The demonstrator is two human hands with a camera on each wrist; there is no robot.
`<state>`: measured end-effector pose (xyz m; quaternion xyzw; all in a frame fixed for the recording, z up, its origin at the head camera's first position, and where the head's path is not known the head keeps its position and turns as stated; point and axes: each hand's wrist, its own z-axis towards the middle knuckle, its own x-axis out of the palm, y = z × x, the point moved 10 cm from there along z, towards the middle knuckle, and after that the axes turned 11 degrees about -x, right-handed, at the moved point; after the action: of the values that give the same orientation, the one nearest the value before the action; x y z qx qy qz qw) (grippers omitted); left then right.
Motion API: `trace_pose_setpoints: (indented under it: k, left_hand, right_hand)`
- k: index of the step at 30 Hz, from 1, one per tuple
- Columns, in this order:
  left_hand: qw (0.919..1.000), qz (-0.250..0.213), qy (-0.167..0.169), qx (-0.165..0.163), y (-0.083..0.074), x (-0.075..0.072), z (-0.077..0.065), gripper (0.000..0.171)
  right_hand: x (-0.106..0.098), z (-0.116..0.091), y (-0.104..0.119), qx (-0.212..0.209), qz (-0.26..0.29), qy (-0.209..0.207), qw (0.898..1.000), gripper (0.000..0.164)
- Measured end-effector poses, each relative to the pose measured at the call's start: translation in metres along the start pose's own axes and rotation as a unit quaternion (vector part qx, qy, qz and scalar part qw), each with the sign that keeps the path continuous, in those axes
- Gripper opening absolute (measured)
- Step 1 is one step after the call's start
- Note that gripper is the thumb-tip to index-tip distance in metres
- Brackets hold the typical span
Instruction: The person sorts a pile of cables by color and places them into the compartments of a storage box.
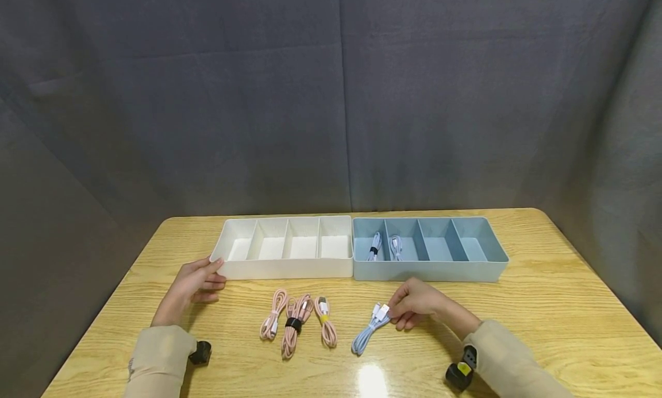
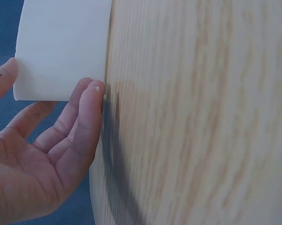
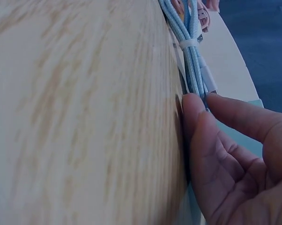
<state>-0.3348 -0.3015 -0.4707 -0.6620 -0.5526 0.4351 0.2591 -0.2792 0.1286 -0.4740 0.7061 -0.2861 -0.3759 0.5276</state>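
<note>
My right hand (image 1: 416,303) pinches the connector end of a coiled blue charging cable (image 1: 366,336) between thumb and fingers, low over the table. The right wrist view shows that cable (image 3: 190,56) with a pale tie round its middle. At the left end of the white divided box (image 1: 289,269), my left hand (image 1: 195,284) touches the corner with its thumb. In the left wrist view its loosely bent fingers (image 2: 87,117) lie beside the white box (image 2: 61,51). A blue divided box (image 1: 429,271) stands against the white one, and blue cables (image 1: 374,246) lie in its two left compartments.
Three coiled pink cables, one with a white connector (image 1: 272,316), one with a black strap (image 1: 293,324) and one with a yellow tie (image 1: 326,323), lie in front of the white box. The wooden table (image 1: 558,329) ends at a dark curtain (image 1: 331,128) behind.
</note>
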Motion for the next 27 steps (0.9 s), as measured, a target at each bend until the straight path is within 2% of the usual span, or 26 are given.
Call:
trace_pose_setpoints:
  k: [5,11,12,16,21,27]
  left_hand:
    - [1.0,0.0,0.007,-0.006,-0.009,0.003,-0.015,0.086]
    - [0.9998,0.02,0.001,-0.004,-0.014,0.006,-0.023,0.079]
    - [0.9997,0.023,0.007,0.002,-0.015,0.007,-0.023,0.081]
    - [0.9999,0.008,-0.001,-0.011,-0.008,0.004,-0.017,0.081]
    - [1.0,-0.002,0.001,-0.005,-0.004,0.003,-0.009,0.086]
    - [0.9999,0.01,-0.002,-0.006,-0.009,0.005,-0.017,0.081]
  right_hand:
    - [0.001,0.001,0.002,0.0,-0.026,-0.007,1.0,0.009]
    - [0.001,0.002,0.002,0.001,-0.042,-0.012,0.999,0.007]
    - [0.001,0.002,0.002,0.002,-0.041,-0.011,0.999,0.007]
    - [0.002,0.001,0.002,0.001,-0.037,-0.002,0.999,0.007]
    - [0.002,-0.001,0.002,-0.001,-0.021,0.008,1.0,0.007]
    - [0.0,-0.002,0.001,-0.01,0.018,-0.002,1.0,0.007]
